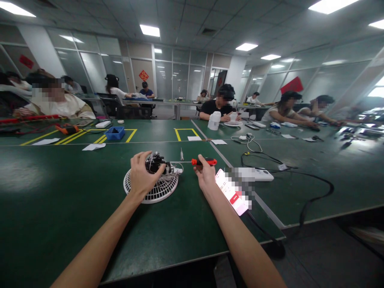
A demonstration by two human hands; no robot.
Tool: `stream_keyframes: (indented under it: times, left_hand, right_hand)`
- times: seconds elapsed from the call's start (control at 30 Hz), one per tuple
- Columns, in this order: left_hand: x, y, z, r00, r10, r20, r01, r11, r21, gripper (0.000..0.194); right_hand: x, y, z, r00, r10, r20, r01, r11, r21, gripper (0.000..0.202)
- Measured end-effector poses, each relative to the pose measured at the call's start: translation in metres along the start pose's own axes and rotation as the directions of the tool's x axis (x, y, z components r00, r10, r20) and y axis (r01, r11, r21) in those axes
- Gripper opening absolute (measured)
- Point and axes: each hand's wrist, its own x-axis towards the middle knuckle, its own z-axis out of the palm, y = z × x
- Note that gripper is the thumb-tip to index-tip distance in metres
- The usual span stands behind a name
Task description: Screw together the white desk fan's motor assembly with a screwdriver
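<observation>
A white round fan grille (160, 191) lies flat on the green table, with a black fan motor (155, 163) and white wires on top of it. My left hand (142, 176) is wrapped round the motor, thumb on its near right side. In my right hand (205, 173) is a screwdriver (210, 162) with a red and black handle. Its thin shaft points left and reaches the motor's right side; the tip's exact contact cannot be made out. Just behind the shaft, a small slim tool (181, 154) rests on the table.
A lit phone (231, 194) lies beside my right forearm, near a white power strip (258, 174) and black cables. Farther back are a blue bin (115, 133), paper slips (94, 147) and a white fan housing (214, 121). Several people sit around the tables.
</observation>
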Motion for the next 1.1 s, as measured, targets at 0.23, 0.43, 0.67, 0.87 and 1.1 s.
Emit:
stream_keyframes:
  times: [0.23,0.43,0.67,0.87,1.1]
  left_hand:
    - [0.001,-0.004,0.003,0.997,0.052,0.053,-0.049,0.998,-0.045,0.069]
    - [0.0,-0.005,0.005,0.993,0.057,0.103,-0.053,0.998,-0.038,0.059]
    - [0.001,-0.003,0.004,0.994,0.074,0.08,-0.074,0.997,0.009,0.054]
    - [0.003,0.001,0.004,0.997,0.058,0.052,-0.059,0.998,0.019,0.05]
    - [0.003,0.002,0.004,0.998,0.063,0.009,-0.063,0.997,0.039,0.044]
  right_hand:
    - [-0.004,-0.005,0.004,0.996,0.088,0.018,-0.09,0.991,0.098,0.023]
    - [-0.006,0.0,0.005,0.998,0.055,-0.026,-0.054,0.998,0.025,0.035]
    - [-0.007,0.001,0.002,0.997,0.078,0.024,-0.079,0.994,0.081,0.02]
    - [-0.008,0.002,0.005,0.999,0.032,0.023,-0.032,0.999,0.012,0.033]
    - [-0.007,0.005,0.001,0.996,0.051,0.079,-0.059,0.993,0.099,0.021]
